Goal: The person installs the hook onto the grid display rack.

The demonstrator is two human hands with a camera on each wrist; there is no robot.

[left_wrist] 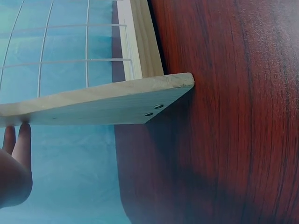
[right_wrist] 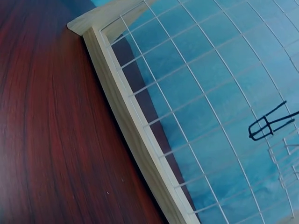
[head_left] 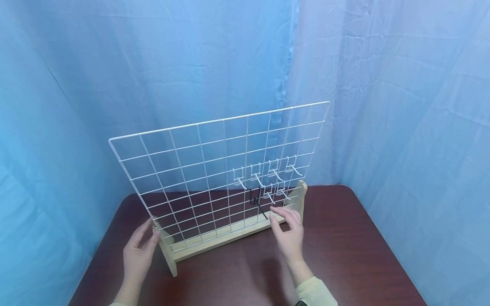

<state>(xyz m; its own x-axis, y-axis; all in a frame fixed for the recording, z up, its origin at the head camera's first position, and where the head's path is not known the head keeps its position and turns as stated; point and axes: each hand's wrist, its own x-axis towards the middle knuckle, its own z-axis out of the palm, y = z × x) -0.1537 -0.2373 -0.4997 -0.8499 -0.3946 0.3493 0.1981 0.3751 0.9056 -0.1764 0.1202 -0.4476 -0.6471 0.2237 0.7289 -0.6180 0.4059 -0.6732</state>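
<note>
A white wire grid panel (head_left: 208,178) stands tilted in a wooden stand (head_left: 222,238). My left hand (head_left: 138,250) holds the stand's left side board (left_wrist: 107,100), thumb and fingers at its upper end. On the grid's right half hangs a black hook (head_left: 254,201), its prong slanting down towards me. Close to the prong's end is my right hand (head_left: 289,233), thumb and index finger slightly apart; contact with the prong is not plain. Several white hooks (head_left: 272,172) hang in two rows above and to the right. The right wrist view shows the black hook (right_wrist: 260,129) but not the hand.
The stand rests on a dark red wooden table (head_left: 344,250) with rounded far corners. Blue curtains (head_left: 172,63) enclose the table at the back and both sides. The right side board (head_left: 301,195) of the stand rises beyond the right hand.
</note>
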